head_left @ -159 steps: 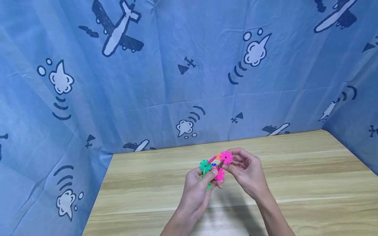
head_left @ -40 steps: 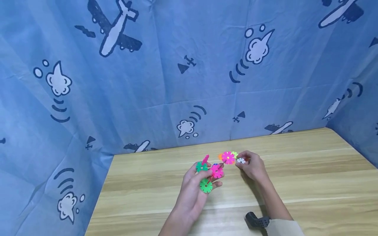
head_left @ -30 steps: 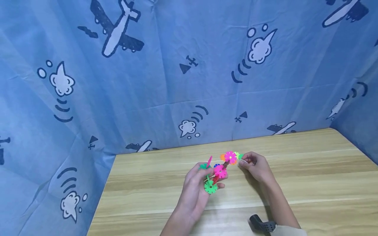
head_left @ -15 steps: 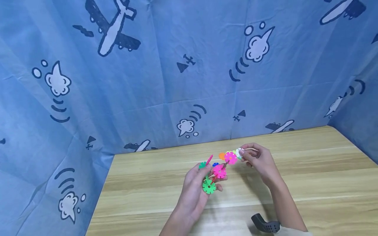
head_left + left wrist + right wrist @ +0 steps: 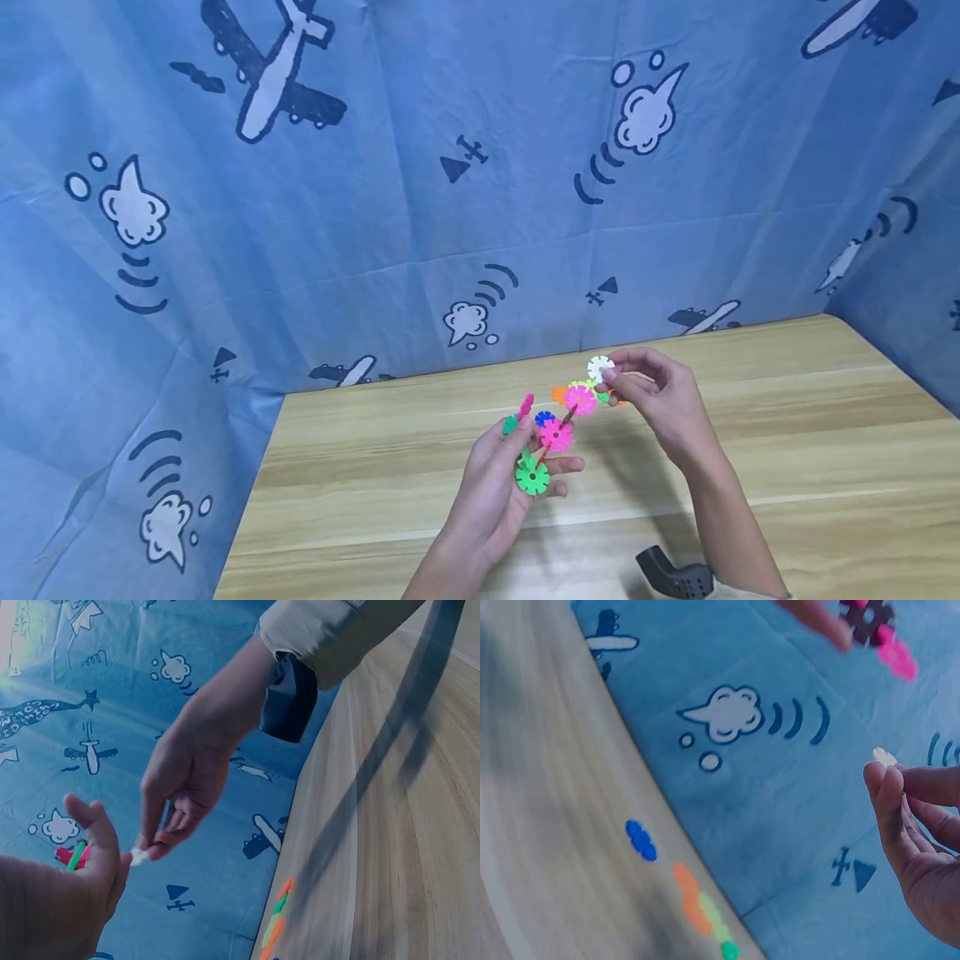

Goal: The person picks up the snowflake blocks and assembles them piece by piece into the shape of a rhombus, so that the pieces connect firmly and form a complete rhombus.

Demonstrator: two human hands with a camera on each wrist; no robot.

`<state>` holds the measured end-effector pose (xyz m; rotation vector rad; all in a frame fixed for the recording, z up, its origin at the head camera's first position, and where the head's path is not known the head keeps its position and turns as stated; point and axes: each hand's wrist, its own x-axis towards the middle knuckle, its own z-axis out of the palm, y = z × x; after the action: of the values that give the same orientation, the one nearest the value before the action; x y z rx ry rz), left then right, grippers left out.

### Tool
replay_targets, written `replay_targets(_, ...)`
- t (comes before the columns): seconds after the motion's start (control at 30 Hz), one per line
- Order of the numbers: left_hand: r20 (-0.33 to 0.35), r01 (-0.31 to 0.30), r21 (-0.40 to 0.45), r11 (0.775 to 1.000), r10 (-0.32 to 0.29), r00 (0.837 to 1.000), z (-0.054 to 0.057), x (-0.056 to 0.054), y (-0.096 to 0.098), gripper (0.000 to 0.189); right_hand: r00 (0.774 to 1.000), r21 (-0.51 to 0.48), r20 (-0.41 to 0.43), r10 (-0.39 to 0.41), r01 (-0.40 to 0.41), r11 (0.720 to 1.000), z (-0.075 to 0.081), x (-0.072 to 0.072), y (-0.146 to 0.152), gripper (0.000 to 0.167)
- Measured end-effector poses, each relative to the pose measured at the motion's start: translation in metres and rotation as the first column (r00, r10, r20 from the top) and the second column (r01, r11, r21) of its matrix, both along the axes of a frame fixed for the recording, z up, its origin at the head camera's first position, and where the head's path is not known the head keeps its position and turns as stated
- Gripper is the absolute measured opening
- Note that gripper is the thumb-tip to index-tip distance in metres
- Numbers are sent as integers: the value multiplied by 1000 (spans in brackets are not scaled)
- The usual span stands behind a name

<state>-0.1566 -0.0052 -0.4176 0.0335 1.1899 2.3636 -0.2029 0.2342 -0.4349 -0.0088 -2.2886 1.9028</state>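
Note:
In the head view my left hand [image 5: 491, 479] holds a chain of slotted plastic snowflake discs, thumb pressing on it. Part of the chain lies hidden behind the thumb. A green disc [image 5: 532, 478] hangs at its lower end, then a pink disc [image 5: 557, 435], a brown disc [image 5: 570, 414] seen edge-on and another pink disc [image 5: 581, 401]. A pink disc [image 5: 527, 405] also sticks up above the thumb. My right hand [image 5: 663, 400] pinches a white snowflake disc [image 5: 599, 368] between thumb and fingers, just above the chain's far end and apart from it.
Loose discs lie on the wooden table [image 5: 390, 467] behind the chain: a blue one [image 5: 641, 841], an orange one [image 5: 692, 898], a yellow-green one [image 5: 715, 918] and a green one [image 5: 729, 950]. A blue printed curtain [image 5: 420, 208] stands along the back. A black wrist mount [image 5: 675, 575] sits on the right forearm.
Earlier, my right hand was at the chain's upper pink disc. It then took the white disc near the tabletop and has lifted it up and slightly left. My left hand keeps holding the chain.

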Motion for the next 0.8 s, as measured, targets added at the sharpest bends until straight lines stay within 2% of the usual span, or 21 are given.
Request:
replay_targets(0.23, 4, 53, 17, 998, -53, 999, 0, 1, 0, 27, 996, 15, -87, 0, 1, 1000, 20, 9, -13, 29)
replay_targets(0.43, -15, 83, 17, 996, -83, 996, -1, 3, 0, 23, 986, 145, -165, -15, 39, 989, 30, 18, -26, 25)
replay_targets(0.63, -26, 92, 17, 996, -92, 995, -2, 4, 1, 26, 984, 211, -174, 22, 15, 977, 32, 21, -38, 25)
replay_targets(0.8, -29, 105, 11, 994, -105, 994, -1, 5, 1, 28, 986, 259, -164, 15, 29, 966, 32, 23, -45, 24)
